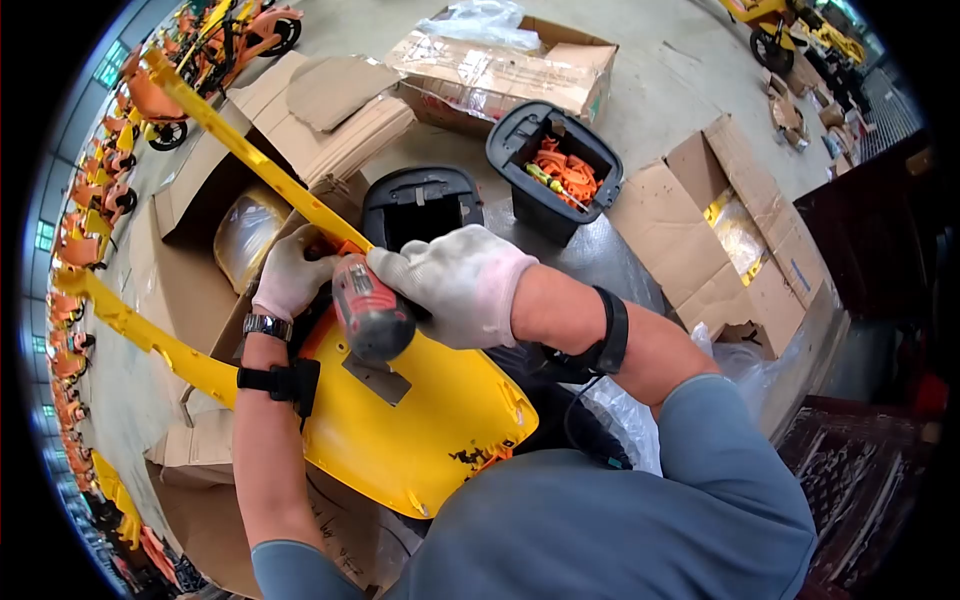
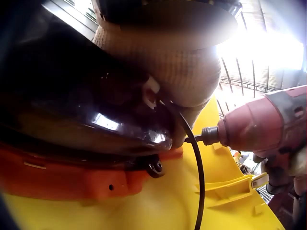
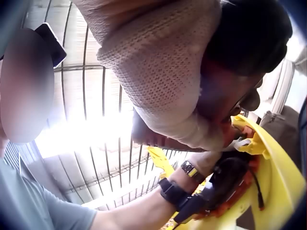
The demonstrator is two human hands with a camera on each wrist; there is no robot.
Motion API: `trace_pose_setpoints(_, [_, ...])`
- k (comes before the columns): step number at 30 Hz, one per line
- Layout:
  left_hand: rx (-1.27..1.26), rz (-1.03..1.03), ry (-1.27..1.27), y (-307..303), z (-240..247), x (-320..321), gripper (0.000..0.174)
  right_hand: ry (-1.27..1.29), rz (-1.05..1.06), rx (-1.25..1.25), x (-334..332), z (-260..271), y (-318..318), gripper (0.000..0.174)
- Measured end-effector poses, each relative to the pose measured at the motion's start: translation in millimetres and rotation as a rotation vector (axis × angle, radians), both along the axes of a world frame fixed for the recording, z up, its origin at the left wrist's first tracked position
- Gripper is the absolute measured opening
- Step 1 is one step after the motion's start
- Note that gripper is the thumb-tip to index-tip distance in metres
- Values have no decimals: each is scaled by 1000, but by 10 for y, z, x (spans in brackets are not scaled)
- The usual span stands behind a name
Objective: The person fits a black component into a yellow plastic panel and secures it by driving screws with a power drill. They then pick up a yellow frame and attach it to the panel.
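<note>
The gloved right hand point(image 1: 455, 285) grips a red and black power driver point(image 1: 368, 310), whose round black end faces up in the head view. In the left wrist view the driver point(image 2: 259, 122) points its bit at a spot beside the left glove point(image 2: 168, 72). The gloved left hand point(image 1: 293, 272) holds the part at the driver's tip; its fingertips are partly hidden. Below lies a yellow panel point(image 1: 400, 430) with two long arms. A glossy dark part point(image 2: 96, 120) and an orange piece point(image 2: 96, 179) sit against the yellow in the left wrist view, where a black cable hangs.
A black bin point(image 1: 505, 150) holds orange parts; another dark bin point(image 1: 425, 185) stands beside it. Open cardboard boxes point(image 1: 655, 220) lie around, some with wrapped yellow parts. Plastic wrap point(image 1: 625, 415) is near the right elbow. Orange and yellow scooters point(image 1: 155, 105) line the left side.
</note>
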State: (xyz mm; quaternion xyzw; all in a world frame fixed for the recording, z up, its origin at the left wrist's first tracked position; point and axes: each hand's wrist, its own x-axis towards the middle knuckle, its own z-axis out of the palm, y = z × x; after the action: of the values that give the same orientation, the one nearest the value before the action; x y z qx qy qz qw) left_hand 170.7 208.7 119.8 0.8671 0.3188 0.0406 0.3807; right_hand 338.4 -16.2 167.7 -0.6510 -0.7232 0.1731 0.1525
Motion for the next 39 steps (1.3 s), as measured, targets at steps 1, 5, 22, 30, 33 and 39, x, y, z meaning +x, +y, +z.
trace_pose_setpoints(1, [-5,16,38,-9,25,-5,44,8,-5,-4,11,3,-28,55])
trace_pose_setpoints(5, [132,-96,-40,103,-56,-35,34,66,18,64,44,-73,-60,51])
trace_pose_setpoints(22, [155,17,111,-29,-71,220,52,-234,150,312,203,-135,-446,48])
trace_pose_setpoints(30, [142,52,35,20,-74,-33,44,568,94,229,401,-300,-890,72])
trace_pose_setpoints(33, [243,59,10,-38,-106,-40,42,1083,-273,212,551,-446,-1090,66])
trace_pose_setpoints(39, [231,91,73,8,-119,-100,43,658,-788,196,1693,-1293,-931,54])
